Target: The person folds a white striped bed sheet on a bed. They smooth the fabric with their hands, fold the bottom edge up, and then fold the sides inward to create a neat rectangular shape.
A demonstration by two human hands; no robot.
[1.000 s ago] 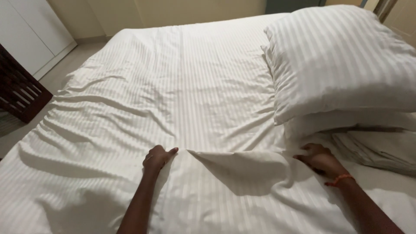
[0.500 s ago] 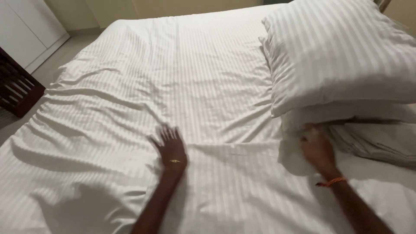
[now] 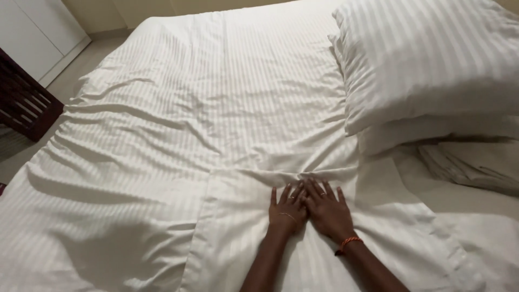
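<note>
two hands flat on the folded sheet

both hands lie side by side, palms down, on a white striped cotton sheet panel (image 3: 303,238) that is spread over the near part of the bed. the left hand (image 3: 287,212) has its fingers straight and slightly fanned, pressing the cloth and gripping nothing; a thin band shows at its wrist. the right hand (image 3: 327,210) is just beside it, touching or nearly touching it at the thumb side, fingers likewise spread flat on the fabric with nothing held; an orange thread bracelet (image 3: 346,244) circles its wrist.

the panel lies on top of a larger white striped bedsheet (image 3: 178,113), which covers the mattress and is creased toward the left edge. the panel's long hemmed edge (image 3: 201,227) runs down the bed left of the hands, and its upper edge crosses just beyond the fingertips.

to the right, well apart from the hands, two white striped pillows (image 3: 427,59) are stacked, the upper one plump and tilted. below them sits what looks like a pile of folded white linen (image 3: 476,165), though shadow makes it hard to be sure. a dark wooden slatted piece of furniture (image 3: 24,105) stands at the left of the bed, beside white cupboard doors (image 3: 38,32).
</note>
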